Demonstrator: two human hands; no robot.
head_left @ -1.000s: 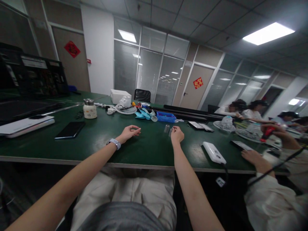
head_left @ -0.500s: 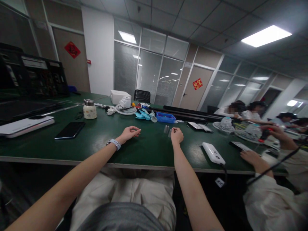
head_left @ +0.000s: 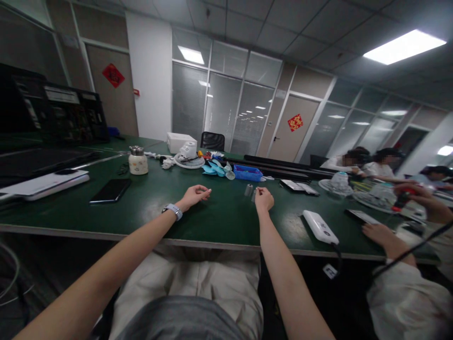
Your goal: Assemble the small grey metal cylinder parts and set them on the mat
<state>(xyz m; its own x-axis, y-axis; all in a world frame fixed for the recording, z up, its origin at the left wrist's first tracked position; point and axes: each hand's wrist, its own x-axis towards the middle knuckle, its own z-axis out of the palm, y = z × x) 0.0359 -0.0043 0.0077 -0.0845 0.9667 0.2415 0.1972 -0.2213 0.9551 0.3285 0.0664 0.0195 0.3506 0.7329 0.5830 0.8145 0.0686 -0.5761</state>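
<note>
The two hands are apart over the green table (head_left: 219,224). The left hand (head_left: 196,196) curls, thumb and forefinger close; whether its fingertips hold something small, I cannot tell. The right hand (head_left: 264,200) bunches its fingers at one of two small clear cylinders (head_left: 248,190), standing side by side before the blue basket (head_left: 247,175) (its grip is too small to judge). Characters on the red door sign (head_left: 295,123) are too blurred to read. The basket's contents are unclear; a metal lid tops the cream bottle (head_left: 138,165).
</note>
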